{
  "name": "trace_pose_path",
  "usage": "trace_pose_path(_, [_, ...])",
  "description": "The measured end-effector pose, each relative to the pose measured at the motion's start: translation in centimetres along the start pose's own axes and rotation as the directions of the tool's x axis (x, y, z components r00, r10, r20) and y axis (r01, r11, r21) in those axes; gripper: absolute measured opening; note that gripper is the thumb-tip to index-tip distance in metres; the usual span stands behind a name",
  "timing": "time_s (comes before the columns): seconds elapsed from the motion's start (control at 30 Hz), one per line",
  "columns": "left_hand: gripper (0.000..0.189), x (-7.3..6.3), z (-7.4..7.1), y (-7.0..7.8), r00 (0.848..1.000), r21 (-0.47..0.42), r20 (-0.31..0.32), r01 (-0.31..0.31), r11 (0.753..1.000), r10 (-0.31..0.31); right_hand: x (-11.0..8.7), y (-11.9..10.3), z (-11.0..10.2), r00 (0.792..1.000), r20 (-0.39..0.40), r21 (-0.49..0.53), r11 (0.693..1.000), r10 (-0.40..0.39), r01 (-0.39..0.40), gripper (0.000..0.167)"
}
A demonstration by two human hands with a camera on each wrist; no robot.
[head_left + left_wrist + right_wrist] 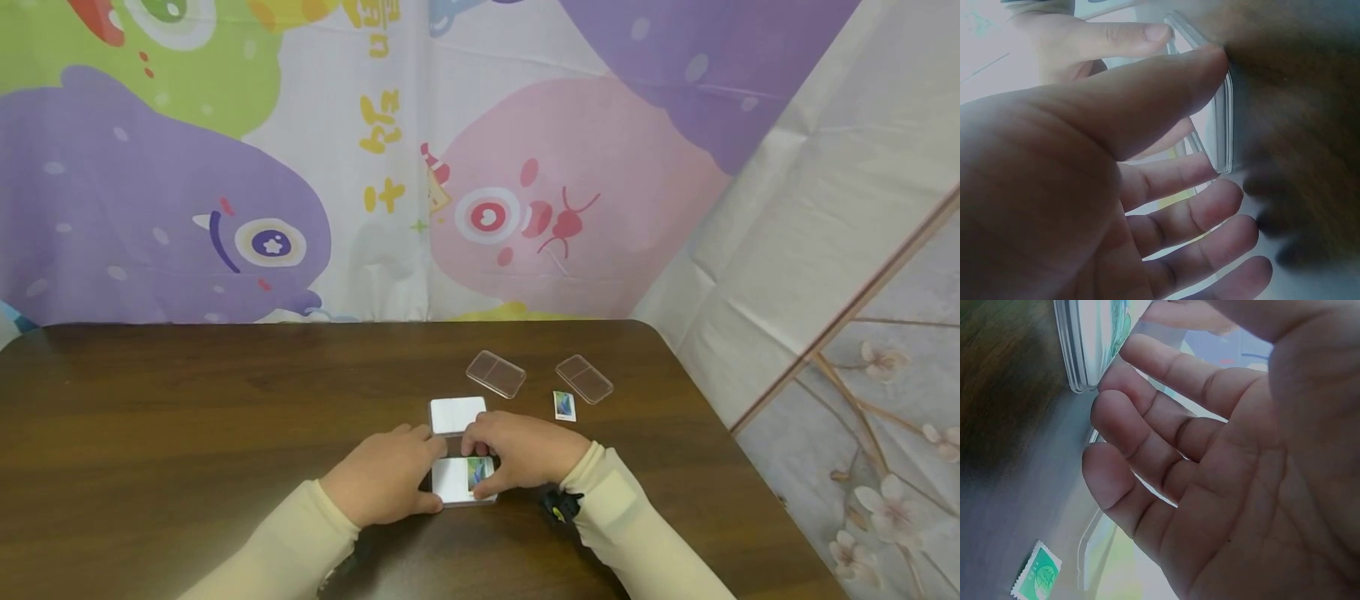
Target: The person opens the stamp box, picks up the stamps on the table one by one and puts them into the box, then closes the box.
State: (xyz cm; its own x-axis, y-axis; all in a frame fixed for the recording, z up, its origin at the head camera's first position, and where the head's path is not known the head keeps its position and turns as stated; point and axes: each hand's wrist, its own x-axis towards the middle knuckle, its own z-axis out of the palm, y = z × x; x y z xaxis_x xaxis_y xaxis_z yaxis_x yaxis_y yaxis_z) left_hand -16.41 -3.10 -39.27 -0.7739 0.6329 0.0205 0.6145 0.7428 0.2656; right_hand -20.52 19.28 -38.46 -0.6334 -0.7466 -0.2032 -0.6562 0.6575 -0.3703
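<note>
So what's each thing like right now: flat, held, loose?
Near white-topped stack: flat, held
Far white-topped stack: flat
Postage stamp on near stack: picture up, held
Loose postage stamp: picture up, untouched
Left clear plastic holder: flat, untouched
Right clear plastic holder: flat, untouched
Left hand: gripping near stack
Right hand: pinching near stack's stamp

Tabletop (150, 392): dark brown wood grain, far corners rounded. Beyond its far edge, a white cloth backdrop (360, 283), print turned sideways: purple cartoon creature (150, 225) at left, green creature (217, 83) above it, pink creature (592, 142) right of yellow lettering (386, 197). Right side: brown strip (847, 309) running diagonally, bordering a pale blossom-patterned surface (892, 510).
</note>
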Motion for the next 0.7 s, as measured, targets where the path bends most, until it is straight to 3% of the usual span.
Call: trace_pose_path(0.7, [0.046,0.07,0.21,-0.44,0.999,-0.027,-0.025,-0.033,0.999,0.032,-0.23,-0.14,-0.12,1.0,-0.001,0.025,0.999,0.025,-0.025,0.037])
